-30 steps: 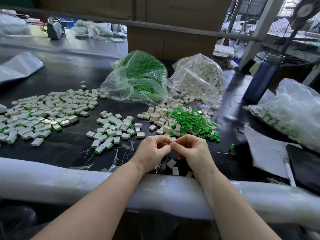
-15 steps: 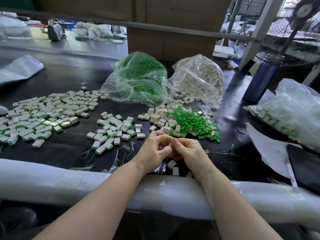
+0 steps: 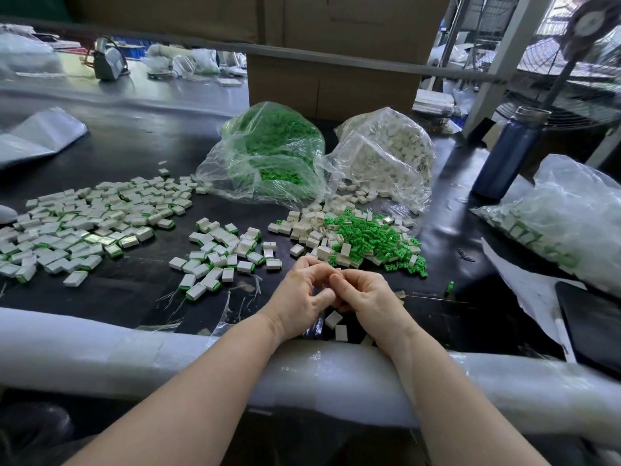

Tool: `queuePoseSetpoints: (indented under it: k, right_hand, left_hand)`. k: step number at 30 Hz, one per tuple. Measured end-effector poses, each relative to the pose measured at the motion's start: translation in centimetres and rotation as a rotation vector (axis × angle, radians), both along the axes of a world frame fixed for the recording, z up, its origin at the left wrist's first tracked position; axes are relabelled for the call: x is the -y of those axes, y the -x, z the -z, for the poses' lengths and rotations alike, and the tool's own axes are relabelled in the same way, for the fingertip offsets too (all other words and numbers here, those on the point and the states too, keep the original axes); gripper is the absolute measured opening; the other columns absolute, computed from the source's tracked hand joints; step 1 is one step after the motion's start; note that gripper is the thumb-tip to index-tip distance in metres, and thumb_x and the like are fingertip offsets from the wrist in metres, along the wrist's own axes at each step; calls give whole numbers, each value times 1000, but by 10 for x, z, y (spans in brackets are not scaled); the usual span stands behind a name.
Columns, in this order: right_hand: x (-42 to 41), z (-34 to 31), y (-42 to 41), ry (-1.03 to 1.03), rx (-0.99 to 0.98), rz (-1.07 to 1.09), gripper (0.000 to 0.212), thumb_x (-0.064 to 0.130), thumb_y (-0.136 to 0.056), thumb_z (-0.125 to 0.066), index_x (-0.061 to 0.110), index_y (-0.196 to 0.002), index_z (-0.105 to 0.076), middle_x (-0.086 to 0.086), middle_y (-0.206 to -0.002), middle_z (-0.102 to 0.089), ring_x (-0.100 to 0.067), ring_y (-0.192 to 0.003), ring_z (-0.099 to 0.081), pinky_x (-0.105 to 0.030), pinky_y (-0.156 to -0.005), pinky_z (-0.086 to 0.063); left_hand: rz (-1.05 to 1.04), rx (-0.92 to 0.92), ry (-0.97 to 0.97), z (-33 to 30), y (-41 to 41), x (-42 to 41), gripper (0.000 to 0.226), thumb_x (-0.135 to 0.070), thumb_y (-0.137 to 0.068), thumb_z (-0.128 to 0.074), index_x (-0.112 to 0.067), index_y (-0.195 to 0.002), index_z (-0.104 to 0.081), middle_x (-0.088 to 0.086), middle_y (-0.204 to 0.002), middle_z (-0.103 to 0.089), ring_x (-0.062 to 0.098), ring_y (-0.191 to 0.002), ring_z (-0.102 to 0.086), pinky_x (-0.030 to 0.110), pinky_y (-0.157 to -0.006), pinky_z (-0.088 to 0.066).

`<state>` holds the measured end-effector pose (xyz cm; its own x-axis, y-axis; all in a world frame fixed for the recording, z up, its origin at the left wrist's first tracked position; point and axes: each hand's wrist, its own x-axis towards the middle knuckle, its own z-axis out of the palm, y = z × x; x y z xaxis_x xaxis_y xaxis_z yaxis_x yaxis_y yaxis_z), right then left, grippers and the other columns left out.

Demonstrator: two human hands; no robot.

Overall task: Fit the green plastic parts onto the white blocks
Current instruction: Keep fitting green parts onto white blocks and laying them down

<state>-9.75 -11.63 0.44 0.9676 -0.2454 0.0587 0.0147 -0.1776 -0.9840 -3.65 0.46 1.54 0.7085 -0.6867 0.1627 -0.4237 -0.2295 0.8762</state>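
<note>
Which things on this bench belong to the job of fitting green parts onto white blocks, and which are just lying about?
Part of the job:
loose green parts
loose white blocks
bag of green parts
bag of white blocks
finished pieces
left hand
right hand

Just lying about:
blue bottle
tablet
paper sheet
fan

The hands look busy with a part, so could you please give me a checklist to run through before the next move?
1. Left hand and right hand together over the table: ok.
2. Piece pinched between the fingers: cannot tell, mostly hidden.
3. Green part seated on its block: cannot tell.
4. Loose green parts within reach: ok.
5. Unfitted white blocks beside them: ok.
6. Finished pile to the left has room: ok.
</note>
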Motion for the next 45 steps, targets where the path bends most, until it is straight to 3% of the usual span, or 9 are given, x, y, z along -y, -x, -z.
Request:
queuePoseSetpoints:
  k: [4, 7, 11, 19, 27, 34, 37, 45]
  right_hand:
    - [1, -1, 2, -7, 16, 3, 21, 10, -94, -51, 0, -90, -70, 1, -58, -51, -2, -51, -42, -14, -51, -37]
    - [0, -2, 3, -11, 23, 10, 22, 7, -94, -51, -7, -89, -68, 2, -57, -50, -2, -49, -40, -14, -49, -35]
    - [0, -3, 3, -30, 29, 17, 22, 5, -93, -51, -4, -85, -69, 5, -54, -52, -1, -48, -40, -13, -48, -34]
    - [-1, -2, 3, -33, 33, 14, 22, 10, -94, -51, 4, -83, -70, -4, -62, -53, -4, -53, -43, -14, -52, -38]
    - [0, -3, 5, -18, 36, 14, 25, 10, -94, -51, 9, -78, -70, -1, -58, -53, -2, -51, -42, -13, -49, -36]
    - [-2, -7, 5, -21, 40, 28, 25, 5, -93, -51, 4, -76, -69, 10, -51, -55, 1, -47, -42, -11, -47, -36]
    - [-3, -7, 5, -29, 30, 44, 25, 4, -93, -51, -2, -78, -69, 6, -51, -53, 1, -46, -40, -12, -47, -34]
    - [-2, -6, 5, -38, 20, 45, 26, 7, -94, -50, 2, -76, -69, 2, -53, -53, -1, -46, -42, -12, -46, -36]
  left_hand:
    - [24, 20, -33, 2, -1, 1, 22, 4, -84, -51, -3, -101, -63, 10, -106, -44, 11, -83, -48, 14, -78, -42]
    - [30, 41, -79, 3, -1, 1, 21, 0, -84, -52, -6, -102, -62, 9, -106, -45, 18, -90, -49, 28, -89, -44]
    - [47, 50, -105, 2, 0, 1, 23, -1, -84, -53, -7, -104, -62, 7, -105, -44, 23, -99, -51, 33, -96, -42]
    - [39, 37, -109, 1, 1, 1, 22, 0, -85, -50, -5, -104, -60, 7, -103, -44, 22, -99, -51, 33, -97, -42]
    - [46, 31, -110, 1, 0, 1, 20, -1, -85, -51, -6, -102, -61, 2, -100, -43, 22, -97, -52, 36, -97, -43]
    - [52, 36, -132, 2, 0, 0, 21, -9, -85, -52, -12, -104, -60, -6, -93, -41, 24, -97, -51, 43, -96, -42]
    - [47, 57, -143, -1, 2, 0, 33, -25, -74, -45, -14, -102, -60, -8, -92, -41, 22, -95, -51, 39, -95, -42]
    - [49, 46, -143, -3, 3, 0, 34, -26, -70, -42, -14, -98, -59, -9, -89, -41, 19, -93, -50, 38, -95, -42]
